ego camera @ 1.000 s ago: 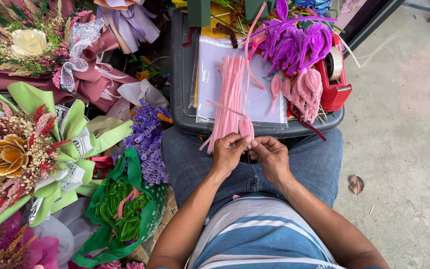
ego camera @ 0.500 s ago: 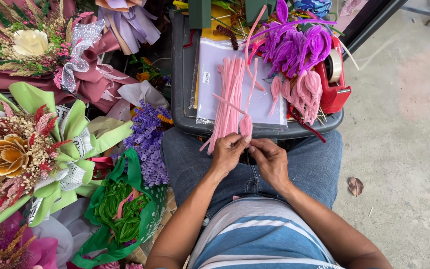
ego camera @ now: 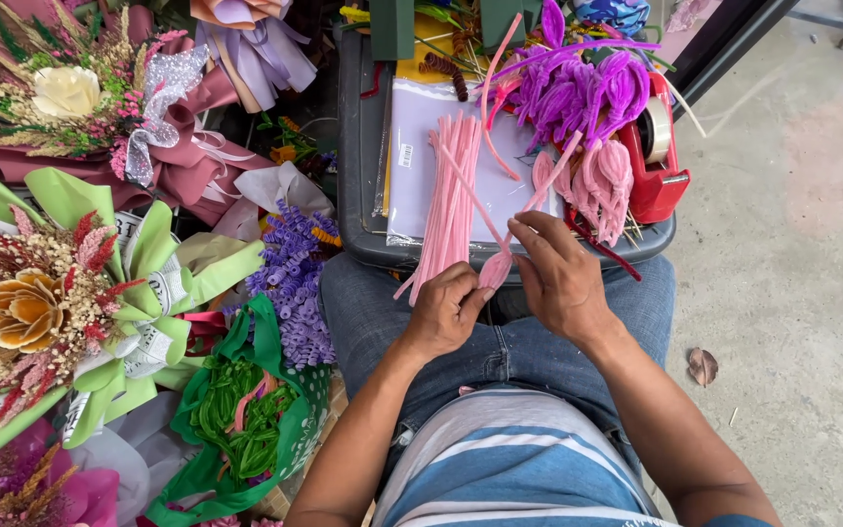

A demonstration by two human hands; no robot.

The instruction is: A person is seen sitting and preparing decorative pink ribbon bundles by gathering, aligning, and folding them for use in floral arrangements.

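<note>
Over my lap, my left hand [ego camera: 444,312] and my right hand [ego camera: 559,276] both pinch a small pink pipe-cleaner petal [ego camera: 496,267] whose two loose ends stick up and away. Just beyond my fingers a bundle of straight pink pipe cleaners [ego camera: 449,200] lies on a dark grey tray [ego camera: 357,156] resting on my knees. Finished pink petals [ego camera: 597,181] and purple ones [ego camera: 587,88] are heaped at the tray's right side.
A red tape dispenser [ego camera: 658,161] sits on the tray's right edge. To my left stand wrapped bouquets in green paper [ego camera: 60,303] and maroon paper [ego camera: 100,107], purple curled pipe cleaners [ego camera: 295,283] and a green bag of green ones [ego camera: 241,415]. Bare concrete floor [ego camera: 792,244] lies on the right.
Both hands have stayed over my lap, working the pink petal between the fingers; its loose ends now point further up over the tray.
</note>
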